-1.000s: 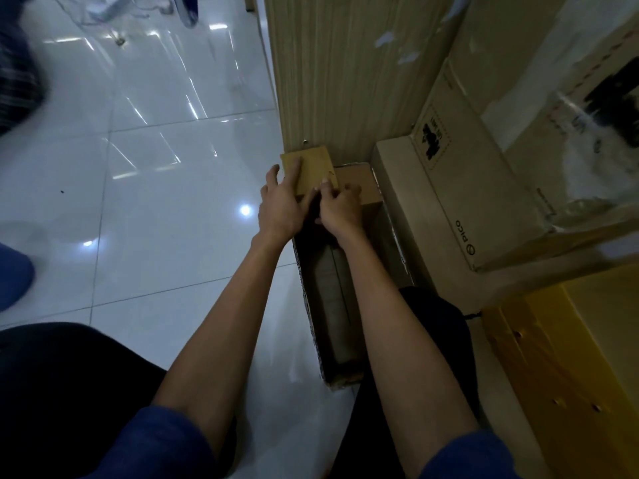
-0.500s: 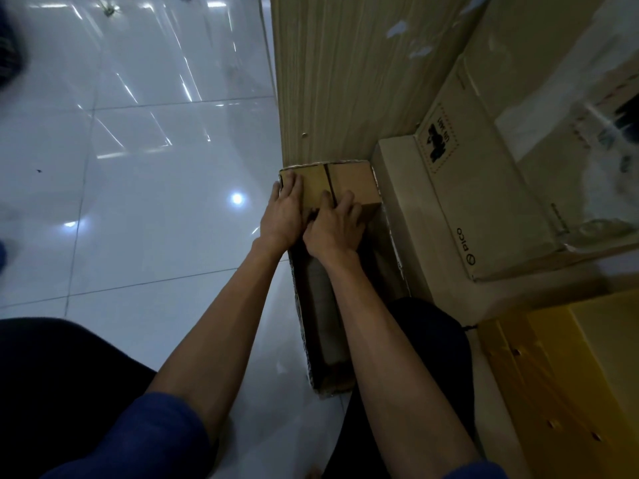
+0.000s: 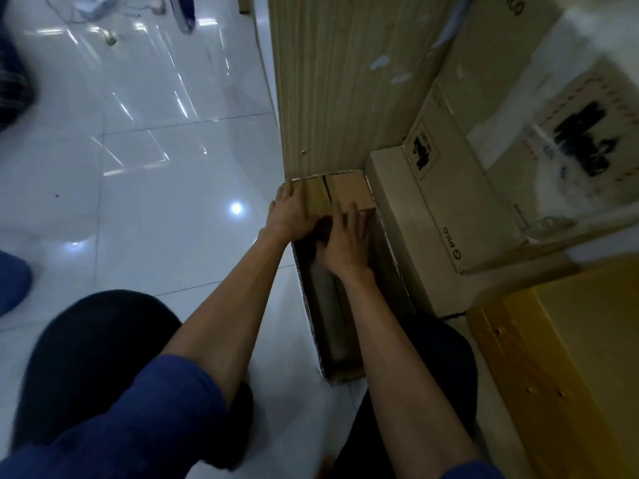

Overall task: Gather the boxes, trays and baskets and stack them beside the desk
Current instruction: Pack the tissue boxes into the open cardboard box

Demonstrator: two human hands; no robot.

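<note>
A long, narrow open cardboard box [image 3: 340, 371] lies on the floor against the wooden desk panel [image 3: 339, 81]. Two small brown boxes [image 3: 340, 195] sit side by side at its far end, touching the panel. My left hand [image 3: 288, 212] presses on the left small box with its fingers over the box's outer edge. My right hand [image 3: 345, 243] lies flat with spread fingers on the near edge of the right small box. The long box's inside is dark; grey packing shows along its bottom.
A large PICO carton [image 3: 460, 188] leans on a beige box [image 3: 397, 216] just right of the long box. Yellow cartons [image 3: 560, 357] stand at the near right. Glossy white floor tiles [image 3: 155, 202] stretch left. My dark-trousered knees flank the long box.
The left small box, raised and tilted a second ago, now lies level beside the other at the far end. Both hands have flattened onto the boxes and the view shifted slightly.
</note>
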